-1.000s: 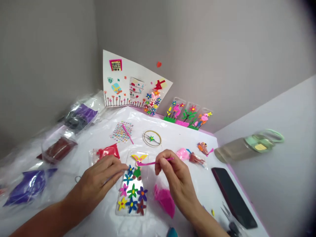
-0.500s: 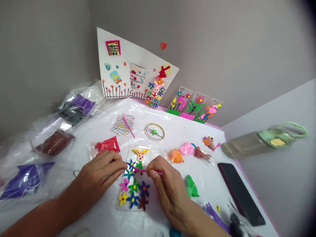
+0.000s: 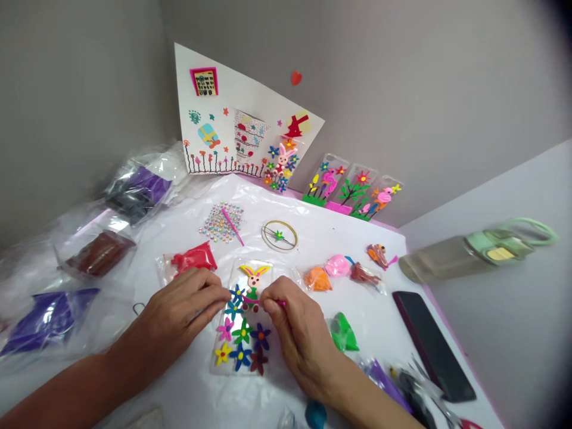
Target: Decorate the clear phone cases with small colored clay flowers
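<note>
A clear phone case (image 3: 243,333) lies flat on the white table, covered with coloured clay flowers and a small rabbit figure (image 3: 254,277) at its top. My left hand (image 3: 185,313) rests on the case's left edge, fingers curled and pressing it. My right hand (image 3: 295,330) pinches a thin pink stick tool (image 3: 263,302), whose tip lies by the rabbit's green body.
Bags of clay lie around: red (image 3: 193,259), brown (image 3: 100,253), purple (image 3: 44,322), orange (image 3: 318,279), pink (image 3: 337,266), green (image 3: 343,333). A rhinestone sheet (image 3: 221,221), a ring (image 3: 279,235), a black phone (image 3: 431,344), a bottle (image 3: 473,253) and decorated cases (image 3: 353,190) against the wall.
My right hand came down and left with the pink tool, from above the case onto the rabbit. The pink clay bag beside it is gone from sight, and the view shifted slightly.
</note>
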The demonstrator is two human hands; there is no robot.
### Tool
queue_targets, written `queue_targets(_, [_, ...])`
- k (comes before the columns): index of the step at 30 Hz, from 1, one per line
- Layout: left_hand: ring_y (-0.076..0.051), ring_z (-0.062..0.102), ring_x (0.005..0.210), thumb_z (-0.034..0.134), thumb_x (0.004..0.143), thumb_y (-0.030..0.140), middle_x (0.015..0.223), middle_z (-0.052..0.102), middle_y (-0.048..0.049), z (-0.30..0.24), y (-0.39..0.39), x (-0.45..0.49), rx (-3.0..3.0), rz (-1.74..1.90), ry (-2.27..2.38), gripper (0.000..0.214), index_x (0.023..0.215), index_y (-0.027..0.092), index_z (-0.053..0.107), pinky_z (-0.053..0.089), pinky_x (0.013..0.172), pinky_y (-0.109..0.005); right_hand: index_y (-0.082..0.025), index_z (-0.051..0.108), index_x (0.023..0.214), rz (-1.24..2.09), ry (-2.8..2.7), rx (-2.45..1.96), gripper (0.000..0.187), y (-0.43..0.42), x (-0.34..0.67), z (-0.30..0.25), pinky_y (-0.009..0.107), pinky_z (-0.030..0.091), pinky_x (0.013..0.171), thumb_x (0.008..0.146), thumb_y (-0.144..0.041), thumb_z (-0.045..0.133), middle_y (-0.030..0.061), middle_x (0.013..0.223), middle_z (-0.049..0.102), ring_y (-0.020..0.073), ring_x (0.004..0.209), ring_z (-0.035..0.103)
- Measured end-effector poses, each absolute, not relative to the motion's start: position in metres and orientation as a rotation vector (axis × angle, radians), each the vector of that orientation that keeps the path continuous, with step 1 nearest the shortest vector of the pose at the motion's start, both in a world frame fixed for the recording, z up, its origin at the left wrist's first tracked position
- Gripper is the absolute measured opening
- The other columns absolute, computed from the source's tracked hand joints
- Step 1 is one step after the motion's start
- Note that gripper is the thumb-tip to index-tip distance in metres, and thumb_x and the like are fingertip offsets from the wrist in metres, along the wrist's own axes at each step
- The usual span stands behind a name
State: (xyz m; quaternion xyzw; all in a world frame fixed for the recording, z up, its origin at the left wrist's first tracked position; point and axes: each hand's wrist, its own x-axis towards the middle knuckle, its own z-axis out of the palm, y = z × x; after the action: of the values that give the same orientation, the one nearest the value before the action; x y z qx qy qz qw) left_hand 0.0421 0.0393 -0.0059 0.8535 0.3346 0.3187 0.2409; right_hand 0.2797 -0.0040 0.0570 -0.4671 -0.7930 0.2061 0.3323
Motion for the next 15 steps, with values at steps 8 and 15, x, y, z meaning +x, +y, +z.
queue_targets(8, [-0.015,0.061,0.104,0.048,0.111,0.026,0.108,0.064,0.0006,-0.0051,0.0393,0.0423,2.334,0.884,0.914,0.018,0.114,0.027,0.066,0.045,0.091,-0.026,-0.020,0.052,0.100,0.543,-2.076,-1.206,0.017,-0.0032,0.2787,0.0571,0.023,0.040,0.069,0.110,-0.014,0.039,0.0006,0.088,0.058,0.0118,0.077,0.053])
queue_targets(15, [-0.016,0.063,0.104,0.051,0.109,0.025,0.109,0.066,0.0011,-0.0053,0.0384,0.0406,2.332,0.887,0.943,0.018,0.114,0.028,0.068,0.047,0.091,-0.027,-0.019,0.053,0.099,0.558,-2.086,-1.220,0.020,-0.0027,0.2782,0.0595,0.024,0.042,0.069,0.111,-0.017,0.037,0.0020,0.088,0.059,0.0127,0.077,0.053])
